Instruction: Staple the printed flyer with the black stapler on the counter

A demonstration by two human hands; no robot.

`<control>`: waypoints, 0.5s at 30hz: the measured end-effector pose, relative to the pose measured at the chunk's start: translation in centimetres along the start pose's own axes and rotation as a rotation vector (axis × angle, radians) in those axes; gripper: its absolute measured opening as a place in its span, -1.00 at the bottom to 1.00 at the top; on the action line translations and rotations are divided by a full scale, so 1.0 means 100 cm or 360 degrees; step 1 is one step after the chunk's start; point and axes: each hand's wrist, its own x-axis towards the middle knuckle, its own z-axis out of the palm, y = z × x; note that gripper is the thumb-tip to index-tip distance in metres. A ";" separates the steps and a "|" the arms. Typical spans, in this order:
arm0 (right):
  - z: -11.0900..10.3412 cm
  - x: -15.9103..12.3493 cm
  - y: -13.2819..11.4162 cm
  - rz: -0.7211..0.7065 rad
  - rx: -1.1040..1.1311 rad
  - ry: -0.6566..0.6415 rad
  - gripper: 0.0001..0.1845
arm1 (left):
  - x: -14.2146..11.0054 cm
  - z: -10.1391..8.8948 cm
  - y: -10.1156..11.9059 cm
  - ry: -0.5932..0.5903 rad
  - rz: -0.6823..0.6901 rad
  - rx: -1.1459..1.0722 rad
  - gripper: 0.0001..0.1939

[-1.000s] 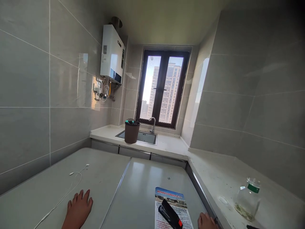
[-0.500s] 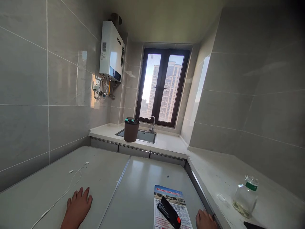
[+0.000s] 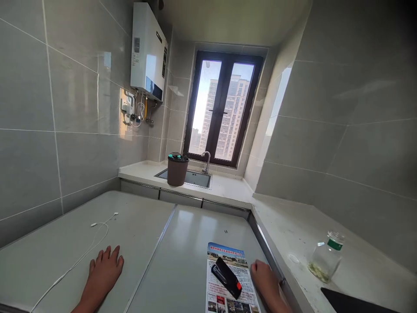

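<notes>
My left hand (image 3: 106,267) lies palm down on the grey folding table (image 3: 140,234), its fingers spread, with nothing in it. Close by on its left runs a white cord (image 3: 70,268) that splits into two thin branches with small ends. Beside the right edge of a printed leaflet (image 3: 213,271), my right hand (image 3: 262,274) rests with its fingers curled in; nothing shows in it. A black stapler (image 3: 227,278) with a red tip lies slantwise on the leaflet, apart from both hands. Two tiny dark staples or slivers (image 3: 225,231) sit beyond the leaflet.
On the white counter (image 3: 276,221) at right stand a glass jar (image 3: 324,258) with a green label and a dark flat object (image 3: 352,300). Ahead, a brown bucket (image 3: 177,171) stands at the sink (image 3: 198,179). A water heater (image 3: 148,56) hangs on the left wall.
My right hand has come further into view, up and left toward the leaflet's edge. My left hand stays on the table. The view has tilted slightly down.
</notes>
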 end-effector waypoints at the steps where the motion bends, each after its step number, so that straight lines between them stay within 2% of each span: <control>1: 0.001 0.011 -0.012 -0.0101 0.0026 0.0019 -0.63 | 0.001 0.004 -0.001 0.0005 -0.0018 0.0000 -0.41; 5: 0.019 0.048 -0.061 -0.0475 0.0143 0.0022 -0.71 | 0.005 0.018 -0.004 0.0082 -0.0010 0.0029 -0.43; 7: 0.034 0.060 -0.079 -0.0563 0.0180 -0.0017 -0.64 | 0.004 0.021 -0.005 0.0129 0.0011 0.0048 -0.44; 11: 0.065 0.079 -0.098 -0.0444 0.0026 -0.0216 -0.22 | 0.001 0.019 -0.003 0.0156 -0.0013 0.0027 -0.45; 15: 0.080 0.093 -0.107 -0.0325 -0.0129 -0.0343 -0.21 | -0.001 0.015 0.000 0.0158 -0.0025 0.0020 -0.47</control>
